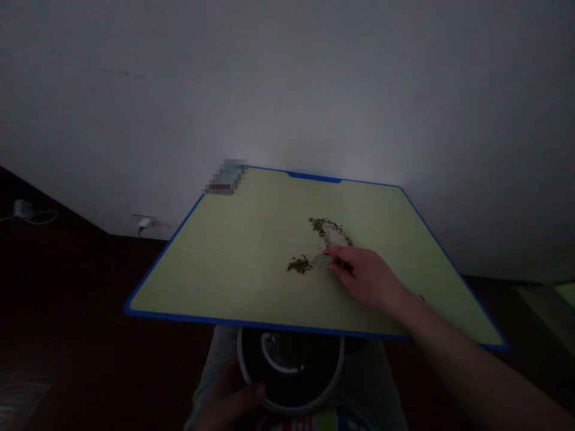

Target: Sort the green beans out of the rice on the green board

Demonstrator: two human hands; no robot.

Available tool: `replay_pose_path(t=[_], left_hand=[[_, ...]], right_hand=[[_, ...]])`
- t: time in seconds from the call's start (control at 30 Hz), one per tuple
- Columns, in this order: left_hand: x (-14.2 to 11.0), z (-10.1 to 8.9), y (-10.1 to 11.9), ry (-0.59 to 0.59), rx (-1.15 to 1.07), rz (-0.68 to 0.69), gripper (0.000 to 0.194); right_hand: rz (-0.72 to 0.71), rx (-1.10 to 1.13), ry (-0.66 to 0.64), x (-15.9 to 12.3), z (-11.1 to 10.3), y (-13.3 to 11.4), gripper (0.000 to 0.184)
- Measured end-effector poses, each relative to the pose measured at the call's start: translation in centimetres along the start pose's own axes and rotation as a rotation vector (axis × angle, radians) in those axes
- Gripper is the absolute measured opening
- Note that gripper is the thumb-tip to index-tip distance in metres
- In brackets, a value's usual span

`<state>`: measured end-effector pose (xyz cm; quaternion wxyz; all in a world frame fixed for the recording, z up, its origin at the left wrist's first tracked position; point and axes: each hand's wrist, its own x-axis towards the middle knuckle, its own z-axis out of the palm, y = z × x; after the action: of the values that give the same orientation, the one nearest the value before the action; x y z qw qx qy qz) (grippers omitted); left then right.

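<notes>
My right hand (366,275) is over the tabletop, its fingers pinched on a clear, curved piece (321,261) whose exact kind I cannot make out. Just left of that piece lies a small heap of brownish-green beans or seeds (299,264). Beyond my fingertips, pale grains (336,234) are spread out, bordered by more of the dark seeds (317,224). Below the table's near edge, my left hand (236,401) grips the rim of a dark, round bowl (309,395) with a light rim. Its inside is dim, with a bright reflection.
The pale yellow-green folding table (215,281) has a blue edge. A blurred-out flat object (227,178) lies at its far left corner, against the wall (287,90). A white plug (144,224) sits low on the wall. My legs (220,359) are under the table.
</notes>
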<state>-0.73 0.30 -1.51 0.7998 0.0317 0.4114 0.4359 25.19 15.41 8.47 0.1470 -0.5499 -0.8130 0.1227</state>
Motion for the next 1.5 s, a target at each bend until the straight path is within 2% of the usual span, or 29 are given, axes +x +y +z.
replay_pose_path(t=[0.2,0.33,0.67,0.93,1.2,1.5], left_hand=[[0.2,-0.2,-0.1,-0.015,0.017,0.026,0.083],[-0.1,0.3,0.0,0.012,0.013,0.022,0.094],[-0.1,0.6,0.0,-0.023,0.013,0.038,0.11],[-0.2,0.8,0.1,-0.017,0.027,0.046,0.106],[-0.1,0.3,0.0,-0.017,0.089,0.081,0.091],[0.0,0.4,-0.1,0.017,0.061,0.069,0.09]], right_hand=[[-0.024,0.036,-0.016,-0.8,-0.2,0.2,0.03],[-0.006,0.047,-0.002,-0.6,-0.2,0.2,0.03],[-0.058,0.094,-0.049,-1.2,-0.2,-0.1,0.028],[-0.045,0.092,-0.048,-1.6,-0.1,0.0,0.029],[-0.022,0.104,-0.047,-1.7,-0.4,-0.4,0.027],[0.006,0.113,-0.04,-2.4,0.3,-1.0,0.027]])
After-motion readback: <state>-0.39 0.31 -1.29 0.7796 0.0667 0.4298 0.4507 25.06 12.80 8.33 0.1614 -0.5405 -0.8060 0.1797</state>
